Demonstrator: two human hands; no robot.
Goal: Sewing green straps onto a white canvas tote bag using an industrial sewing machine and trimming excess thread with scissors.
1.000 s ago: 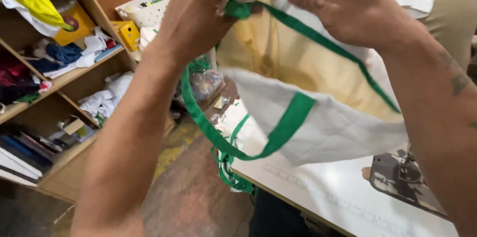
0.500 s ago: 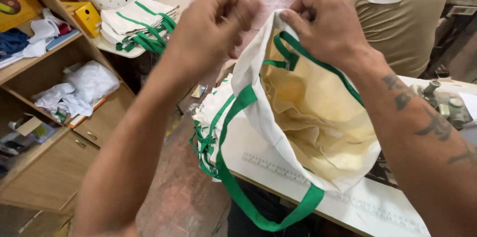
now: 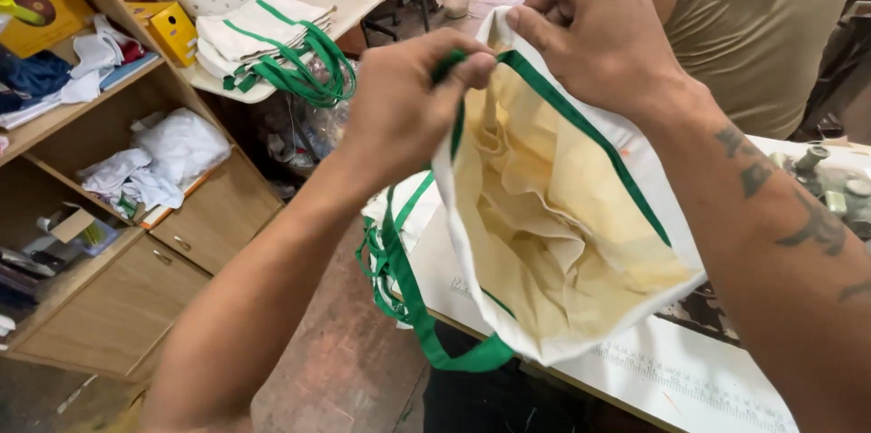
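We hold the bag (image 3: 562, 215) up over the counter (image 3: 689, 378), its mouth open toward us. Our left hand (image 3: 404, 111) pinches its green rim; our right hand (image 3: 599, 34) grips the rim just beside it, both closed tight.

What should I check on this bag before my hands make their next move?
1. Left hand grips the bag rim at the green trim: ok.
2. Right hand pinches the rim farther along: ok.
3. Bag mouth open, cream lining showing: ok.
4. Lining lies flat: not ok, it is creased in folds.
5. Green handle kept off the table edge: not ok, it hangs down past the edge beside more green straps.
6. Far side of the bag free of flaws: cannot tell, it is hidden.
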